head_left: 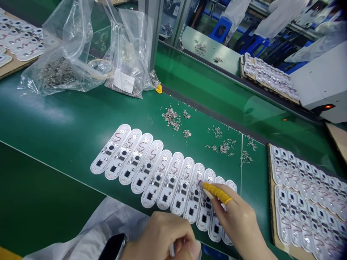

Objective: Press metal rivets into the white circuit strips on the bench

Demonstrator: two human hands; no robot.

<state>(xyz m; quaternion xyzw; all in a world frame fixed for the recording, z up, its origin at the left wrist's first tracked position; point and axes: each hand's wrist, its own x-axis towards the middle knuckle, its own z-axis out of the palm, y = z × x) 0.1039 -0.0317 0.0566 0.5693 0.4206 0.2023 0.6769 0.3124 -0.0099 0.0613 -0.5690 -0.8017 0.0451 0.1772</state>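
A slanting row of white oblong circuit boards (165,177), each with a round disc, thin red wires and black chips, lies on the green table. My right hand (238,216), a yellow finger cot (219,192) on one finger, reaches over the right part of the row. Its thumb and finger are pinched together at the wires of one board (199,180); whatever they pinch is too small to make out. My left hand (165,234) is curled closed at the near edge of the row, and its fingers hide what they may hold.
Small metal parts (171,119) lie in loose piles behind the row, with more (225,146) farther right. Clear plastic bags of metal parts (58,72) stand at back left. A cardboard tray (272,202) of boards lies at right. A glass panel (195,90) borders the back.
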